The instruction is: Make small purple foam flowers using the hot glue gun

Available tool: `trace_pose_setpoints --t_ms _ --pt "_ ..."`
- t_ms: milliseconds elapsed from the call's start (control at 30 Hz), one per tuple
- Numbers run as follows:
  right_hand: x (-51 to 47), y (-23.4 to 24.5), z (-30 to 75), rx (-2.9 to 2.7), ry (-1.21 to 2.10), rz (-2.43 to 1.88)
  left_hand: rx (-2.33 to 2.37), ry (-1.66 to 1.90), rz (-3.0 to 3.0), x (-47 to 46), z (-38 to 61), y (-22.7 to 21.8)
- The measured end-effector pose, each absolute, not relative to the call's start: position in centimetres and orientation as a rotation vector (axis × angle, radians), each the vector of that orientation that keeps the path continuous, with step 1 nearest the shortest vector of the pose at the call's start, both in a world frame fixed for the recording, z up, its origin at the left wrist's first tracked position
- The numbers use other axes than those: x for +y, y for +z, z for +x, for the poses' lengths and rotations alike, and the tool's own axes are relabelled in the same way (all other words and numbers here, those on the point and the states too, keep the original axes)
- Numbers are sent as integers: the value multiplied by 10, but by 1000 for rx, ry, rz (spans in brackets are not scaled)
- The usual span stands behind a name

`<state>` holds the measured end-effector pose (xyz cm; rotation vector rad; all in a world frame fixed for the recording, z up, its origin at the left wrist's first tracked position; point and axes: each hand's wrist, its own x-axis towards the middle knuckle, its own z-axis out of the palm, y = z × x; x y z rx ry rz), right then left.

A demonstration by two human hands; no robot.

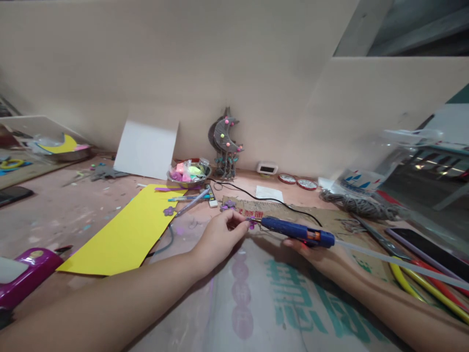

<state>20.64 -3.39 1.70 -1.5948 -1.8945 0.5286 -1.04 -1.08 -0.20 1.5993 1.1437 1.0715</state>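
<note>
My right hand (311, 254) is wrapped round a dark blue hot glue gun (284, 227), and a long pale glue stick (388, 261) trails from its rear end. The metal nozzle points left, at a small purple flower (252, 224) pinched between the thumb and fingers of my left hand (223, 232). Nozzle and flower appear to touch, though my fingers hide part of the flower. Another purple flower piece (229, 204) lies just behind my left hand. To the left, one more purple flower (169, 211) rests at the edge of a yellow sheet (120, 230).
A bowl (188, 181) of colourful clay packets stands at the back, near a grey moon ornament (225, 134). Scissors (388, 244), a phone (432, 249) and grey yarn (359, 205) lie right. A black cord (256, 195) crosses behind my hands. A purple tool (31, 274) is at left.
</note>
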Motion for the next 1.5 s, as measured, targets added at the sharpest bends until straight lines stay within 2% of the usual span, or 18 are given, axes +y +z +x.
trace_pose_setpoints --t_ms 767,1500 --pt "-35 17 205 -1843 393 -1649 1110 1072 1581 -11 -12 -3" --pt "-38 20 203 -1836 398 -1667 1106 1068 1594 -10 -11 -4"
